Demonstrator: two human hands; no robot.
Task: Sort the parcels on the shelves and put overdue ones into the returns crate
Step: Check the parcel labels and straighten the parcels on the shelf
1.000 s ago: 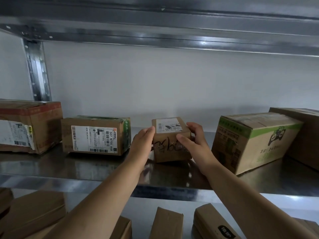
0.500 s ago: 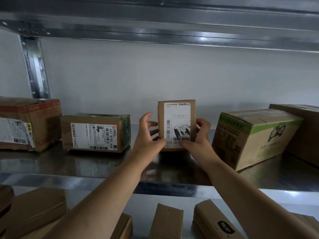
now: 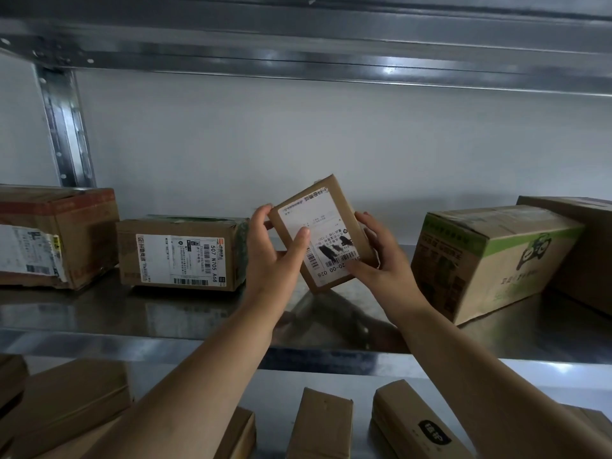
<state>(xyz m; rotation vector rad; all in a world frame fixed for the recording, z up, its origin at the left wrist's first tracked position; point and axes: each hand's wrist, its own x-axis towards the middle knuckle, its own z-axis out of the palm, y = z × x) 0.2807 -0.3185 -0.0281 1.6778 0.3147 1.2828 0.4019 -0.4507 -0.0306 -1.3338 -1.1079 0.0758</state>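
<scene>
We hold small parcel [image 3: 326, 231] tilted above metal shelf [image 3: 99, 313], label facing us. Left hand [image 3: 275, 256] thumb on label, right hand [image 3: 377, 260] gripping lower right edge. Labelled box [image 3: 180, 253] left, green-printed box [image 3: 490, 260] right.

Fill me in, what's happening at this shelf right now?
A person holds a small parcel in both hands above the metal shelf, tilted with its shipping label facing them. The left hand grips its left edge, thumb across the label; the right hand grips the right side and lower corner. Other boxes sit on the shelf, including a labelled one to the left and a green-printed one to the right. No returns crate is in view.
</scene>
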